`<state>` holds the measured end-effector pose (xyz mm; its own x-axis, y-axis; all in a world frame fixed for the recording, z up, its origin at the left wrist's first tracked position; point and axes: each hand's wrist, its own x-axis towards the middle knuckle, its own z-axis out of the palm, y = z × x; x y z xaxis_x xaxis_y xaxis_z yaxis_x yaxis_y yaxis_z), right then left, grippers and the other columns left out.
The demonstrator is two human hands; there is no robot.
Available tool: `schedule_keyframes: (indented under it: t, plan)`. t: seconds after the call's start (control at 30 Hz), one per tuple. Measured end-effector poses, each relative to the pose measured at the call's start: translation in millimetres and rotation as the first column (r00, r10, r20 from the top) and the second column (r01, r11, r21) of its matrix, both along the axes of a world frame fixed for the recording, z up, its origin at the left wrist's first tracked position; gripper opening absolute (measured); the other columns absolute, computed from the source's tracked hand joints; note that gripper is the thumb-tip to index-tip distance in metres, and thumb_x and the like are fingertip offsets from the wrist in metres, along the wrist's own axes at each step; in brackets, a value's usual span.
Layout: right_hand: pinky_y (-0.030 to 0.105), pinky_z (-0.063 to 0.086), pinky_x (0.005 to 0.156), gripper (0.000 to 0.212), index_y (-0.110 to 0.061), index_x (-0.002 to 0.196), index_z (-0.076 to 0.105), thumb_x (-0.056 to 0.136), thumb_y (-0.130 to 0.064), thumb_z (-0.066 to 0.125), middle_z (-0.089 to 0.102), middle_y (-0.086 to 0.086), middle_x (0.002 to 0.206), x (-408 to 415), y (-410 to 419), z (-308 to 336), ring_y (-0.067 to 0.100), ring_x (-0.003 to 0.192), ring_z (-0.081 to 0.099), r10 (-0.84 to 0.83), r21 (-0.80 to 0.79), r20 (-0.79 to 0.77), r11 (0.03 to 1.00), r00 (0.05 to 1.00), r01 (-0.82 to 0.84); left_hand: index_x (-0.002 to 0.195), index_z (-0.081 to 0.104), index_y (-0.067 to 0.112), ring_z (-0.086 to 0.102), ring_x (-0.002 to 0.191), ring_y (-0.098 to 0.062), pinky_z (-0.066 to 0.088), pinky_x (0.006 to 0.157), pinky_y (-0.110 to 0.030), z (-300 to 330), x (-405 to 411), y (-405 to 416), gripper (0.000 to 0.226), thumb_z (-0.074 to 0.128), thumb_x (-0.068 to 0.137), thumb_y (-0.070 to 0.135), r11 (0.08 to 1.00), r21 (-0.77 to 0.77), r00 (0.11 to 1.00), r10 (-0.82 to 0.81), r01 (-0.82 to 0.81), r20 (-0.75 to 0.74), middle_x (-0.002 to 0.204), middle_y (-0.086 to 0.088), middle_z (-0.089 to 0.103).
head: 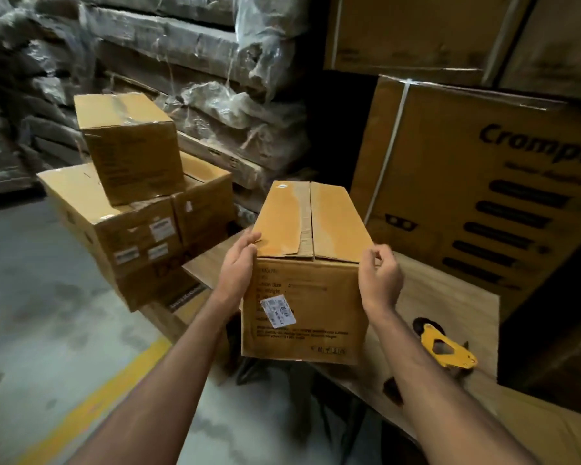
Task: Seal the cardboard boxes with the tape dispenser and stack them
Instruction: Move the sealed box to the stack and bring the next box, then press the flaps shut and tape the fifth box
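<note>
A long cardboard box (311,290) stands on a wooden board (443,297) in front of me, its top flaps folded down with a bare seam between them. My left hand (240,263) grips the box's near left top corner. Beside the near right corner, my right hand (381,276) has its fingers curled and barely touches the edge. The yellow tape dispenser (445,349) lies on the board to the right of the box. On the left a small taped box (128,146) sits on top of two larger boxes (121,229).
Large printed cartons (483,182) rise close on the right and behind. Plastic-wrapped flat bundles (215,105) are piled at the back. Grey concrete floor with a yellow line (91,407) lies to the lower left.
</note>
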<state>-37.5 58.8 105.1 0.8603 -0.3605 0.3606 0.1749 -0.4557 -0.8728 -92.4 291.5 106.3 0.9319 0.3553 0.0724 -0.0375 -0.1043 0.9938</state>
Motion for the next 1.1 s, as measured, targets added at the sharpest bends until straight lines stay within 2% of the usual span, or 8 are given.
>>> schedule_keyframes:
  t: [0.1, 0.17, 0.27, 0.37, 0.5, 0.67, 0.87, 1.1]
  plan:
    - [0.026, 0.035, 0.051, 0.014, -0.018, 0.085, 0.061, 0.097, -0.020, 0.055, 0.066, 0.004, 0.083, 16, -18, -35, 0.022, 0.073, 0.056, 0.026, -0.126, -0.134, 0.991, 0.991, -0.044, 0.131, 0.056, 0.037, 0.030, 0.145, -0.023, 0.031, 0.117, -0.050, -29, 10, -11, 0.035, 0.039, 0.102, 0.029, 0.987, 0.146, 0.990, -0.042, 0.062, -0.135, 0.162, 0.003, 0.022]
    - [0.028, 0.039, 0.053, 0.011, -0.023, 0.090, 0.061, 0.097, -0.019, 0.053, 0.067, 0.005, 0.086, 26, -23, -55, 0.024, 0.074, 0.059, 0.037, -0.176, -0.195, 0.982, 0.980, -0.072, 0.144, 0.047, 0.028, 0.018, 0.150, -0.024, 0.020, 0.122, -0.046, -45, 11, -16, 0.040, 0.041, 0.105, 0.027, 0.949, 0.299, 0.983, -0.052, 0.103, -0.174, 0.166, -0.001, 0.011]
    - [0.033, 0.043, 0.054, 0.017, -0.026, 0.094, 0.059, 0.101, -0.019, 0.045, 0.064, 0.003, 0.083, 42, -25, -63, 0.026, 0.071, 0.058, 0.026, -0.181, -0.192, 0.982, 0.981, -0.061, 0.156, 0.029, 0.022, 0.008, 0.152, -0.022, 0.022, 0.121, -0.046, -52, 23, -22, 0.065, 0.050, 0.100, 0.048, 0.880, 0.442, 0.975, -0.086, 0.171, -0.205, 0.166, 0.001, -0.008]
    - [0.030, 0.037, 0.052, 0.022, -0.027, 0.095, 0.058, 0.103, -0.018, 0.039, 0.063, 0.002, 0.085, 68, -32, -62, 0.023, 0.068, 0.055, 0.054, -0.159, -0.210, 0.983, 0.976, -0.088, 0.159, 0.014, 0.024, 0.003, 0.152, -0.023, 0.026, 0.121, -0.046, -58, 41, -25, 0.090, 0.057, 0.090, 0.062, 0.790, 0.549, 0.946, -0.118, 0.274, -0.302, 0.164, 0.003, -0.022]
    - [0.026, 0.036, 0.055, 0.023, -0.027, 0.103, 0.059, 0.105, -0.022, 0.036, 0.061, 0.000, 0.091, 107, -39, -62, 0.011, 0.067, 0.049, 0.128, -0.124, -0.250, 0.979, 0.960, -0.163, 0.158, 0.021, 0.020, 0.011, 0.152, -0.027, 0.023, 0.121, -0.041, -63, 70, -35, 0.081, 0.056, 0.093, 0.054, 0.720, 0.681, 0.982, 0.000, 0.133, -0.191, 0.166, -0.006, -0.010]
    - [0.024, 0.041, 0.061, 0.024, -0.021, 0.120, 0.055, 0.106, -0.032, 0.039, 0.059, -0.003, 0.099, 143, -39, -59, 0.009, 0.073, 0.050, 0.223, -0.103, -0.301, 0.959, 0.927, -0.264, 0.158, 0.021, 0.021, 0.016, 0.150, -0.029, 0.031, 0.116, -0.043, -53, 101, -31, 0.078, 0.053, 0.094, 0.055, 0.681, 0.715, 0.972, 0.024, 0.156, -0.235, 0.166, -0.006, -0.007]
    - [0.028, 0.039, 0.061, 0.024, -0.020, 0.116, 0.058, 0.107, -0.028, 0.037, 0.058, -0.004, 0.096, 159, -47, -67, 0.018, 0.081, 0.055, 0.287, -0.078, -0.243, 0.946, 0.927, -0.314, 0.157, 0.023, 0.022, 0.019, 0.150, -0.031, 0.031, 0.116, -0.047, -59, 99, -48, 0.080, 0.051, 0.092, 0.060, 0.688, 0.721, 0.970, 0.116, 0.077, -0.213, 0.167, -0.008, -0.002]
    - [0.030, 0.040, 0.062, 0.024, -0.023, 0.106, 0.056, 0.107, -0.024, 0.033, 0.058, -0.003, 0.089, 162, -43, -71, 0.005, 0.071, 0.048, 0.265, -0.012, -0.198, 0.962, 0.944, -0.273, 0.157, 0.022, 0.020, 0.020, 0.149, -0.033, 0.031, 0.115, -0.047, -62, 98, -55, 0.078, 0.048, 0.094, 0.059, 0.651, 0.757, 0.972, 0.144, 0.049, -0.187, 0.166, -0.011, -0.001]
